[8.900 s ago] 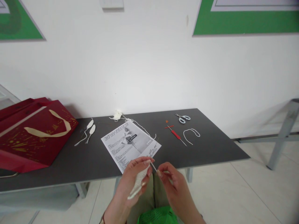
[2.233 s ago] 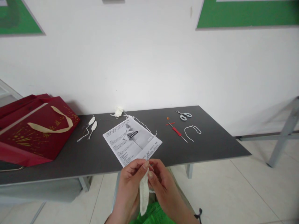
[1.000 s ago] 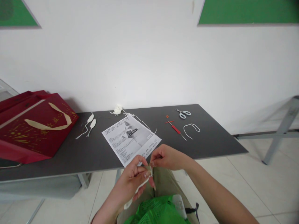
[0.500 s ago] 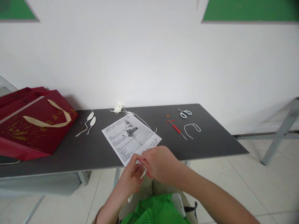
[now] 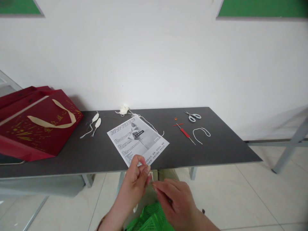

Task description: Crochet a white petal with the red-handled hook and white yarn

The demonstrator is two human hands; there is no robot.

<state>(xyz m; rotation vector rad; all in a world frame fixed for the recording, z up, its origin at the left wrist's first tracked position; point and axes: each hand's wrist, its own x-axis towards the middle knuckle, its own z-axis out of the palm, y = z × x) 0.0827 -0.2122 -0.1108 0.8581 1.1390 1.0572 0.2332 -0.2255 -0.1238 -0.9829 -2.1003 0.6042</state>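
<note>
Over my lap, just off the table's front edge, my left hand (image 5: 139,175) is closed in a pinch on white yarn (image 5: 151,175); a small white end also shows below that hand. Lower and to the right, my right hand (image 5: 174,195) pinches the strand between thumb and forefinger. A short stretch of yarn spans the gap between the hands. Beyond them lies a printed sheet (image 5: 125,141) with a flower picture. A red-handled crochet hook (image 5: 185,133) rests on the table to the right, beside a loose piece of white yarn (image 5: 194,134).
On the dark table (image 5: 223,147) are grey-handled scissors (image 5: 192,116), a small orange ring (image 5: 175,118), a thin orange needle-like stick (image 5: 178,124), two white crocheted leaf shapes (image 5: 96,123) and a bundle of white yarn (image 5: 124,110). A red gift bag (image 5: 43,125) stands at the left.
My right hand has come down and toward me, away from my left hand, so the yarn between them now shows. The view has shifted slightly.
</note>
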